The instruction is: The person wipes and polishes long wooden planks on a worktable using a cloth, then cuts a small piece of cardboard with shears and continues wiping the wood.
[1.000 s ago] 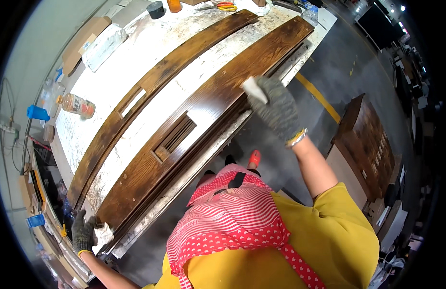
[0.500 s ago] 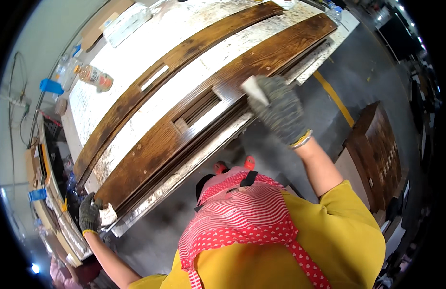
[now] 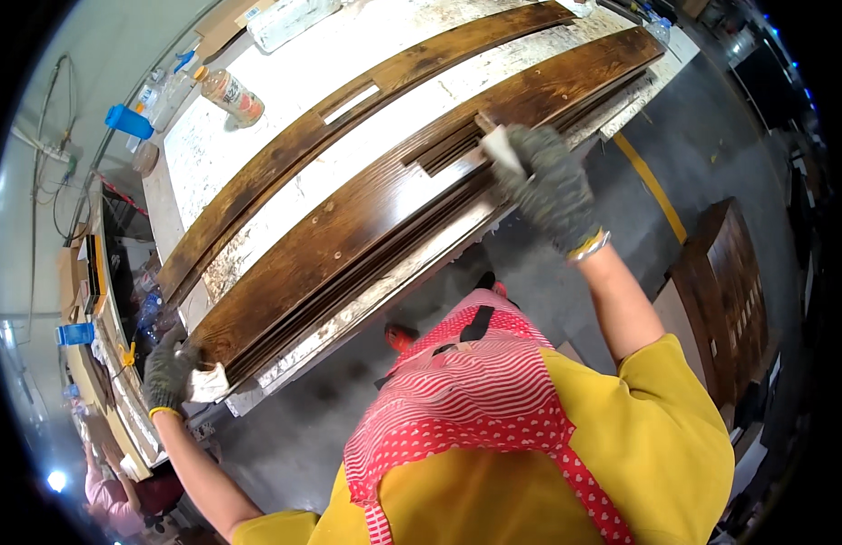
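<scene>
A red-and-white apron (image 3: 466, 400) over a yellow shirt fills the lower middle of the view. From there the left arm stretches out low to the left, its gloved left hand (image 3: 171, 372) clenched around a crumpled white rag (image 3: 207, 381) at the near left end of the workbench (image 3: 284, 54). The right arm reaches up and forward, elbow nearly straight, and the gloved right hand (image 3: 553, 186) grasps a pale sanding pad (image 3: 501, 145) (its exact kind is hard to make out), pressing it onto the nearer dark-stained door plank (image 3: 366, 209) beside a slot cut through the wood. That plank lies along the bench's near edge. Beyond it, a second stained plank (image 3: 284, 154) runs parallel, apart from the first. Farther off, near the bench's far left corner, stand a clear bottle (image 3: 232, 95) and a blue cup (image 3: 128, 121).
</scene>
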Available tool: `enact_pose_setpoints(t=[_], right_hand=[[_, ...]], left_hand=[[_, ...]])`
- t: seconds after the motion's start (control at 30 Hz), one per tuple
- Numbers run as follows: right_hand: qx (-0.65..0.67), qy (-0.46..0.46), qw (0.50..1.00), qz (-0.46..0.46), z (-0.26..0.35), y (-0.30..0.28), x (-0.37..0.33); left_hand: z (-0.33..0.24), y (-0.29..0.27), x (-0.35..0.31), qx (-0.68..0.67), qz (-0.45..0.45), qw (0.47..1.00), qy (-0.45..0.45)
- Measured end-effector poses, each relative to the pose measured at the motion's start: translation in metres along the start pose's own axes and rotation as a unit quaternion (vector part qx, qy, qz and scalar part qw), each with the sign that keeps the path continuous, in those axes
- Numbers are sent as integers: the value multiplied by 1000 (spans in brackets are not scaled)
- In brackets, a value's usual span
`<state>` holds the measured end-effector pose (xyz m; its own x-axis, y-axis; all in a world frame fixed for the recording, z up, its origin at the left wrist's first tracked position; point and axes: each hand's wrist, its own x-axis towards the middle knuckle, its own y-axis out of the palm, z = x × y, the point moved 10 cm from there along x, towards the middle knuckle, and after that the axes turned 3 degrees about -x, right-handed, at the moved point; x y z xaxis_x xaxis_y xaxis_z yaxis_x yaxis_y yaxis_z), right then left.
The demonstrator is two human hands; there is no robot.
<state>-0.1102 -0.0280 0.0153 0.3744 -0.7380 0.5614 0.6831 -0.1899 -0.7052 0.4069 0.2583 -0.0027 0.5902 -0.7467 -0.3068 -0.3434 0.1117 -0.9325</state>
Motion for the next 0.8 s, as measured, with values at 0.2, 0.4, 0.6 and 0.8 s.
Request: enact_pose_setpoints(t=[0.2, 0.4, 0.6, 0.8], right_hand=[[-136, -147, 979, -49, 96, 44, -44], [39, -65, 992, 97, 170, 90, -53], [-136, 47, 989, -36, 51, 23, -32], [-27, -89, 995, 25, 171, 82, -58]], left_hand=[[37, -3, 11, 58, 64, 993, 82], [52, 9, 23, 25, 96, 990, 97], [52, 1, 15, 27, 50, 991, 121], [36, 4, 16, 44, 95, 991, 89]])
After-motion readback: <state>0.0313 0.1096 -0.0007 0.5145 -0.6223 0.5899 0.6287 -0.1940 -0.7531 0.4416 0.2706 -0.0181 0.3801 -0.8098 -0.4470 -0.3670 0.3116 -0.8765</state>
